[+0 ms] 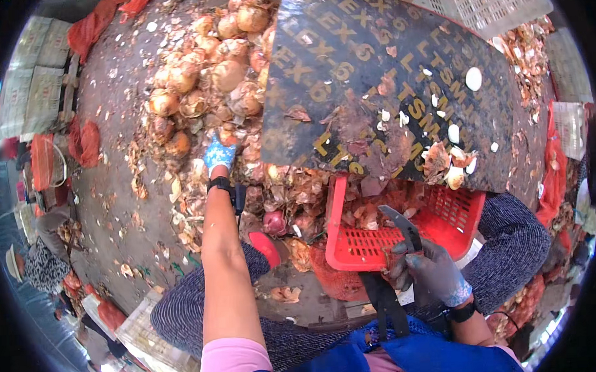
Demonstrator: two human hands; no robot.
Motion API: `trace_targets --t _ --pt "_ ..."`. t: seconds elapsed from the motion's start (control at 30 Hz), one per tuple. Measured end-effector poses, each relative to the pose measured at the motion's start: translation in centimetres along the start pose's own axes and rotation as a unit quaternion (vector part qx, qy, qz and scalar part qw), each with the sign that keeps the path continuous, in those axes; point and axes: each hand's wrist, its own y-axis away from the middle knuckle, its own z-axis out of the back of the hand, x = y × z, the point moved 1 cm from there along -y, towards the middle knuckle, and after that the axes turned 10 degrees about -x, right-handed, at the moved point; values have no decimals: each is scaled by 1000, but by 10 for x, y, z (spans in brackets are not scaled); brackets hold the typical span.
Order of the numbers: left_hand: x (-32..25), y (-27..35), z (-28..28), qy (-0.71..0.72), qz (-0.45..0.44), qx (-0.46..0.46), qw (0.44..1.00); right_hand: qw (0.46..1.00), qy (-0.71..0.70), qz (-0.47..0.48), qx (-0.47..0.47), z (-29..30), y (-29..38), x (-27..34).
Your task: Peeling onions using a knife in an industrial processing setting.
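Note:
My left hand (pixel 220 153), in a blue and white glove, reaches out to the near edge of a heap of yellow onions (pixel 229 75). Its fingertips are by a small onion (pixel 227 135); whether they grip it is not plain. A dark-coated glove covers my right hand (pixel 429 267), which is closed on a knife (pixel 402 224) with a curved, dark blade. The blade points up and left over a red plastic basket (pixel 339 248). Onion skins (pixel 365 214) show inside the basket. A red onion (pixel 274 222) sits left of it, among loose skins.
A dark printed board (pixel 343 61) bears skins and white peeled pieces (pixel 473 78). White plastic crates (pixel 501 4) stand beyond it. Stacked pale crates (pixel 41 96) and red mesh bags (pixel 85 142) are at the left. A person in a patterned top (pixel 45 266) is far left.

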Motion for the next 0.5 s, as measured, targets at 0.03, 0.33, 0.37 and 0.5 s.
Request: trace_targets --t 0.03,0.33,0.37,0.5 --pt "2 -5 -4 -35 0 3 999 1000 -7 -10 11 -1 -1 0" --pt "-9 51 69 507 -10 -50 861 997 28 72 -30 -7 20 8" --pt "-30 82 109 561 -28 -17 827 994 27 100 -32 -5 24 8" --pt "-71 179 204 499 -167 -4 850 981 -5 192 -10 -12 33 2"
